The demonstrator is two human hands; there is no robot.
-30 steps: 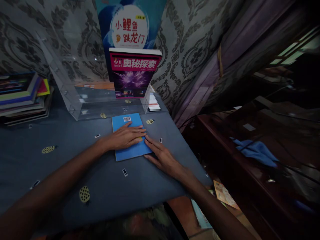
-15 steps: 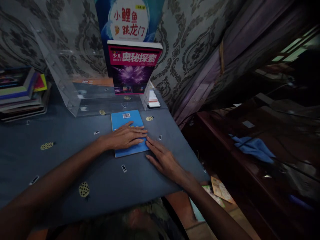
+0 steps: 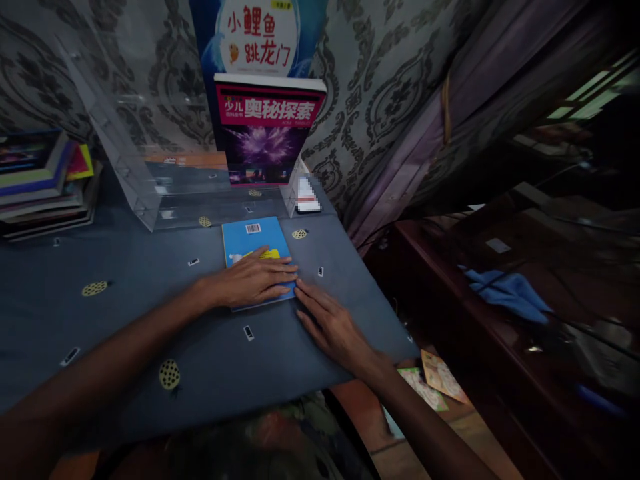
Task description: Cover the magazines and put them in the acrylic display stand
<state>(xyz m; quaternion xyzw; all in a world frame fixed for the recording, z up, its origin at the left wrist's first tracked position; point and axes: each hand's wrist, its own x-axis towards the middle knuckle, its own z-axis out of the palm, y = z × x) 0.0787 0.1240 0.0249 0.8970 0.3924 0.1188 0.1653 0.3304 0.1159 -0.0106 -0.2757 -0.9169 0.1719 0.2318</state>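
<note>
A blue book [image 3: 267,237] lies flat on the table, its barcode towards the far edge and a patch of yellow showing on the cover. Across its near half rests my left hand [image 3: 253,279], palm down with the fingers stretched out to the right. My right hand [image 3: 330,322] lies at the book's right edge, fingers extended, the fingertips close to those of the left. Neither hand grips anything. The left hand and fingers hide part of the cover.
Behind the book stands a clear acrylic rack [image 3: 220,213] holding a purple-and-pink book [image 3: 267,147] and a taller blue book [image 3: 257,40]. A stack of books [image 3: 45,193] is at the left. Right of the table are dark furniture [image 3: 450,293] and a blue cloth [image 3: 507,293].
My left hand has slid slightly towards me and to the right on the book, uncovering more of the yellow patch. My right hand has shifted a little right and nearer to me.
</note>
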